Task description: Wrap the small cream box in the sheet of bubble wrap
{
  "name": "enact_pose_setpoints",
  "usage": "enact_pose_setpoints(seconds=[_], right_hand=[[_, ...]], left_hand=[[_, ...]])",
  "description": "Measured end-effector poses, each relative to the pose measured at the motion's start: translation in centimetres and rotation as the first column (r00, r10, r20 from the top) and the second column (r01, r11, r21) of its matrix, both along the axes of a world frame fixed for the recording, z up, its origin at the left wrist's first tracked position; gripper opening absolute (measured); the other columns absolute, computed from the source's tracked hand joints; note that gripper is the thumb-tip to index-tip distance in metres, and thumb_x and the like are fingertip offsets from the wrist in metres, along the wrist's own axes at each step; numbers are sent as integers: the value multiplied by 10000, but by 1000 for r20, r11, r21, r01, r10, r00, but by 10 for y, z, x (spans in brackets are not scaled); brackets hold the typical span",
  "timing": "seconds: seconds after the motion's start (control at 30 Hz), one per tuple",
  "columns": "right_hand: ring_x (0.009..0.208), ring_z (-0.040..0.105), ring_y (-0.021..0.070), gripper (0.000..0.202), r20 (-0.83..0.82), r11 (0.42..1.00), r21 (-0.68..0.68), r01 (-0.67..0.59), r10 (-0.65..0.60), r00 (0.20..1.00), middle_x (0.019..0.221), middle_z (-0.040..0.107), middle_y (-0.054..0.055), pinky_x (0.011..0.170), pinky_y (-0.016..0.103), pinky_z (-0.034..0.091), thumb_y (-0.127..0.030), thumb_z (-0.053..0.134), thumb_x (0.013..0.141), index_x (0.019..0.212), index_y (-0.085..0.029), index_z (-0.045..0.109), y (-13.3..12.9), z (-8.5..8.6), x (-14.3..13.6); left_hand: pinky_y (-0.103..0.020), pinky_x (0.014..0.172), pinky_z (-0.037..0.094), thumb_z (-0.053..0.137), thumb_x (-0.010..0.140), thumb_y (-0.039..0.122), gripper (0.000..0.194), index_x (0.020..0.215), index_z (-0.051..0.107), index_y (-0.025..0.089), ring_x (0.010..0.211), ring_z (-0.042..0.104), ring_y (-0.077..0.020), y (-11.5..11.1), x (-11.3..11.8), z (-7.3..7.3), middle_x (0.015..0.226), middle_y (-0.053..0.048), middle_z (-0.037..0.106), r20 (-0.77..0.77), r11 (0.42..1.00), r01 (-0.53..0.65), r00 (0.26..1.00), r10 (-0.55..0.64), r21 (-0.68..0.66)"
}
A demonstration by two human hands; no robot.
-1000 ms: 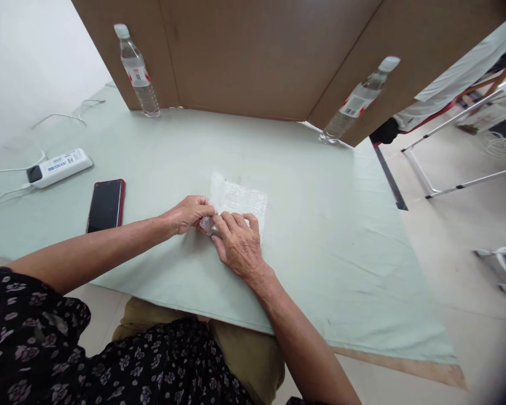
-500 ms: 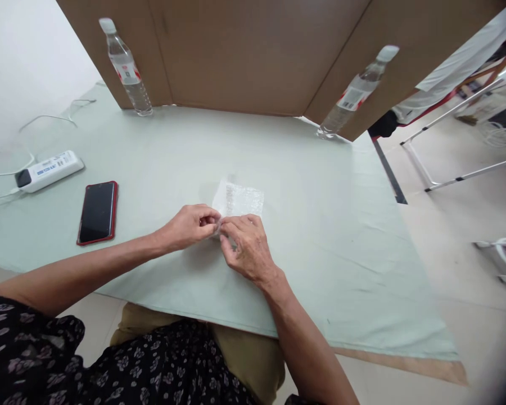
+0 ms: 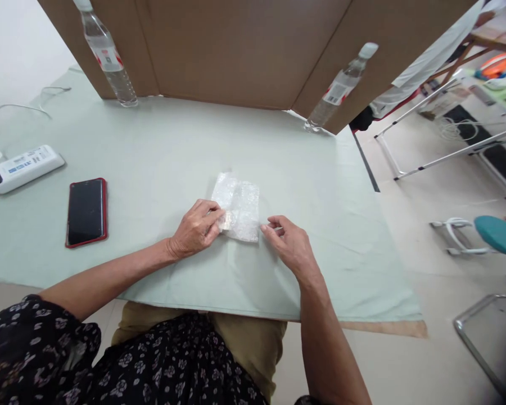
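The step in hand looks like folding or sealing a small bubble-wrap pouch (image 3: 238,207), which lies flat on the pale green table cover (image 3: 160,157), near its front edge and about midway across. The left hand (image 3: 195,230) rests at the pouch's near left corner, fingers curled down and pinching or pressing a small tan strip there — possibly tape, though it is too small to be sure. The right hand (image 3: 290,245) sits just right of the pouch's near right corner, fingers drawn narrow around something thin and pale at their tips; what it is cannot be made out.

Judging from this, the next move calls for a steady hold at the left corner while the right hand works at the pouch's edge — the wrap is light and would slide easily on the cloth.

Well left of the pouch lies a red-cased phone (image 3: 86,211), face up, and further left a white power strip (image 3: 21,167). Beyond the pouch stands a cardboard screen (image 3: 236,50) with a water bottle (image 3: 106,56) at its left corner and another water bottle (image 3: 337,90) leaning at its right. Nothing stands between the hands and the pouch.
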State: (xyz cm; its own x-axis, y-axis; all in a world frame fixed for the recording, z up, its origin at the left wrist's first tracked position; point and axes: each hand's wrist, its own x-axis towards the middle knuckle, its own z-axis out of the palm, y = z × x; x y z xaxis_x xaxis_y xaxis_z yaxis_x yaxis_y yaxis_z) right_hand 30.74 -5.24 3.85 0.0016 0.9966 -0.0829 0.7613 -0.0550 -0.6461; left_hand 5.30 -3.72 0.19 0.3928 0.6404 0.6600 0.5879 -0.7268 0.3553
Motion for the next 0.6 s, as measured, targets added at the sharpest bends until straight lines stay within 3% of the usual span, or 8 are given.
enact_pose_setpoints(seconds=[0.13, 0.33, 0.43, 0.6], right_hand=[[741, 663, 200, 460, 20, 997, -71, 33, -32, 999, 944, 743, 64, 792, 363, 493, -501, 580, 883, 1208, -182, 648, -10, -3, -10], [752, 637, 222, 708, -23, 992, -75, 100, -102, 995, 897, 702, 59, 787, 371, 482, -537, 598, 854, 1426, -132, 496, -6, -12, -34], [718, 597, 203, 777, -148, 987, -6, 159, -158, 976, 841, 653, 22, 750, 359, 480, -519, 632, 820, 1464, -134, 432, -5, -22, -42], [605, 479, 144, 739, -393, 979, 64, 192, -152, 907, 662, 435, -82, 625, 295, 431, -418, 636, 818, 1461, -136, 404, -6, -31, -54]], left_hand=[[-389, 805, 529, 499, 872, 79, 280, 1078, 685, 118, 916, 570, -239, -2, 2, 1, 990, -131, 668, -12, 1000, -26, 1000, 26, -6], [-420, 835, 488, 555, 818, 101, 264, 1007, 725, 171, 922, 580, -257, 1, 3, -1, 970, -93, 717, -51, 996, -75, 996, 78, 55], [-409, 815, 480, 576, 817, 118, 251, 1008, 729, 173, 905, 576, -254, 3, 3, -1, 969, -85, 724, -58, 994, -81, 995, 85, 68], [-352, 746, 489, 576, 868, 136, 187, 978, 725, 163, 801, 535, -209, 3, 4, 2, 950, -82, 702, -62, 997, -59, 996, 61, 40]])
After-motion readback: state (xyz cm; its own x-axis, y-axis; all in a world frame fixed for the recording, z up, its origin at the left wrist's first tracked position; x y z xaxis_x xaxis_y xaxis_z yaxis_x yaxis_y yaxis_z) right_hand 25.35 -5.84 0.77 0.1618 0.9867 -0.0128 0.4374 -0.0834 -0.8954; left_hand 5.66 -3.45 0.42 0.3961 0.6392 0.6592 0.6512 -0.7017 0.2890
